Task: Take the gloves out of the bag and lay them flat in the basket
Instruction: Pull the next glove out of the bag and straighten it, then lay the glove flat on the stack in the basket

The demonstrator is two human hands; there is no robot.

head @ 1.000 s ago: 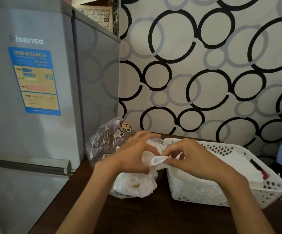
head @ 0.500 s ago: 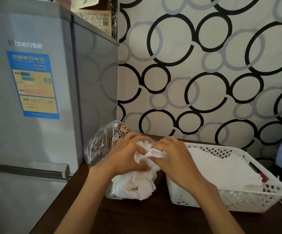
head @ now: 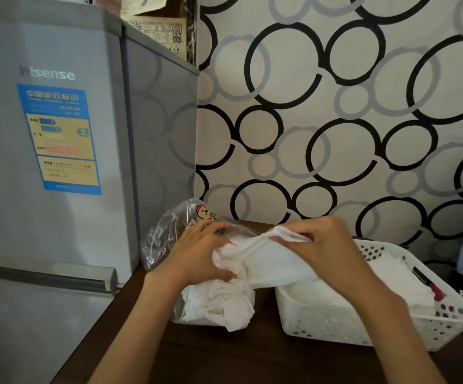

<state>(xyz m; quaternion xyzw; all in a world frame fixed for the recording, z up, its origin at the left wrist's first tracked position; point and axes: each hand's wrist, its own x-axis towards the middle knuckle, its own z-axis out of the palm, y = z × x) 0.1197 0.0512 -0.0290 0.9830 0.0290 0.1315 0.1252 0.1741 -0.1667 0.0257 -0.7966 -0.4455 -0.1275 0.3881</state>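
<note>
The right hand (head: 327,245) pinched the cuff of a white cloth glove (head: 271,259), stretched from the clear printed plastic bag (head: 166,239) toward the white perforated plastic basket (head: 335,322) at three o'clock. The left hand (head: 197,253) gripped the bunched end. Best pulled steadily, bag pinned.

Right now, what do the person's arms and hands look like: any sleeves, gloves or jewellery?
Both forearms are bare as far as the frame shows; no sleeves reach into view. The left hand and right hand wear no gloves, and no rings, watch or bracelets show on the visible fingers or wrists. No markings are visible.
</note>
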